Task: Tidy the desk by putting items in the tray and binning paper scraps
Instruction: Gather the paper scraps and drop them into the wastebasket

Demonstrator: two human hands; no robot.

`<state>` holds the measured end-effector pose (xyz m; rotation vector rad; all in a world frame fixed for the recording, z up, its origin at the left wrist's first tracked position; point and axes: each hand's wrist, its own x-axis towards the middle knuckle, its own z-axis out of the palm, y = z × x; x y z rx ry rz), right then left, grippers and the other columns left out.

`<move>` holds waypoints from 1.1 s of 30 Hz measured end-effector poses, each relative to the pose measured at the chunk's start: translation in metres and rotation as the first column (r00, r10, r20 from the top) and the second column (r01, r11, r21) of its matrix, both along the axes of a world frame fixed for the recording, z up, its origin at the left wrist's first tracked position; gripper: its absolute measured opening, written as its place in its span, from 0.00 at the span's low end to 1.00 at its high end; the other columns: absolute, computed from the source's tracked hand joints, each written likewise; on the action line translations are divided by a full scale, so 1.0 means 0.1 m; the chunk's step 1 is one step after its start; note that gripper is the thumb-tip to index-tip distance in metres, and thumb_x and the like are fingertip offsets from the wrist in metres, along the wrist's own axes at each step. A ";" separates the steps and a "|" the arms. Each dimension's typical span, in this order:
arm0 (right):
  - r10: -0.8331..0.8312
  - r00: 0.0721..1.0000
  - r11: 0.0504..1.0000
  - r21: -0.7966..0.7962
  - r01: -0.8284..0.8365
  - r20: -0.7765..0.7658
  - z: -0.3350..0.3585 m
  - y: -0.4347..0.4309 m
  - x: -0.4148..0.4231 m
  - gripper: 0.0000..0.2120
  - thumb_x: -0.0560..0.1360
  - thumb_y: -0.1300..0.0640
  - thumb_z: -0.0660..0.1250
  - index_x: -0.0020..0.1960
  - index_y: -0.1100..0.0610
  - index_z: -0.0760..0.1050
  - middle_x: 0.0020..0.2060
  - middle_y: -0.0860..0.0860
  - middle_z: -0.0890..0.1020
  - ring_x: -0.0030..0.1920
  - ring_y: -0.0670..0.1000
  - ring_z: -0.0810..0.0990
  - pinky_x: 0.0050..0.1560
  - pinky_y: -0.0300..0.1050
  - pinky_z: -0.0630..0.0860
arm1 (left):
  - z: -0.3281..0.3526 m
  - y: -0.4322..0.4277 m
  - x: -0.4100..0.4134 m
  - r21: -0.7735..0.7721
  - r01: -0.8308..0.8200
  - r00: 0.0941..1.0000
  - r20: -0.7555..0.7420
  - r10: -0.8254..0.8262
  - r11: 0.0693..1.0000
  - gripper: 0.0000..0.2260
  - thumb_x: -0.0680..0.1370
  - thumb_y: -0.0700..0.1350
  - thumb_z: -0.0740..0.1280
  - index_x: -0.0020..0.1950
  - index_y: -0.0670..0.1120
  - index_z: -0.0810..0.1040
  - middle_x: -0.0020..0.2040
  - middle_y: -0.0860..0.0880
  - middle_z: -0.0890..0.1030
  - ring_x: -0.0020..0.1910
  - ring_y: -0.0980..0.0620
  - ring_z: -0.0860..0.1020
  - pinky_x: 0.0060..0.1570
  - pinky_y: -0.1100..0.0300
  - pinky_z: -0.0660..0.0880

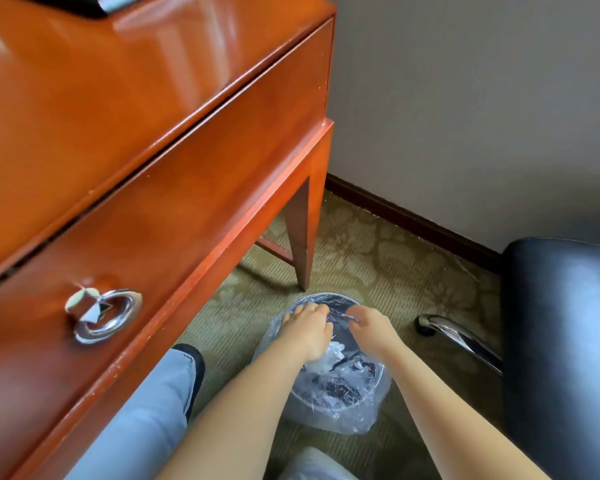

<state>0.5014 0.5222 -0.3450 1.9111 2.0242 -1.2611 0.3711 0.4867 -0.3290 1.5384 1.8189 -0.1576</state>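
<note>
A small round bin [340,396] with a clear plastic liner [347,420] stands on the carpet beside the desk leg. Crumpled white paper scraps [333,355] lie inside it. Both my hands reach down over the bin's far rim. My left hand [307,330] has its fingers curled on the liner at the rim. My right hand [369,327] pinches a stretched fold of the liner just to the right of it. The desk tray is out of view.
The glossy orange wooden desk [136,116] fills the left side, with a drawer and its chrome ring pull [103,315]. A black office chair [561,341] with a chrome base leg [458,336] stands at the right. My knees and a dark shoe [194,362] are below.
</note>
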 end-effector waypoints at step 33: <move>0.565 0.809 0.547 0.662 -0.513 0.162 3.85 -1.07 -1.60 0.15 0.77 0.59 0.60 0.63 0.56 0.74 0.61 0.52 0.78 0.59 0.53 0.77 0.58 0.45 0.74 | 3.80 -2.04 -1.51 0.547 0.083 0.905 -0.391 0.166 0.833 0.21 0.81 0.53 0.54 0.73 0.48 0.62 0.72 0.47 0.66 0.70 0.47 0.66 0.68 0.50 0.64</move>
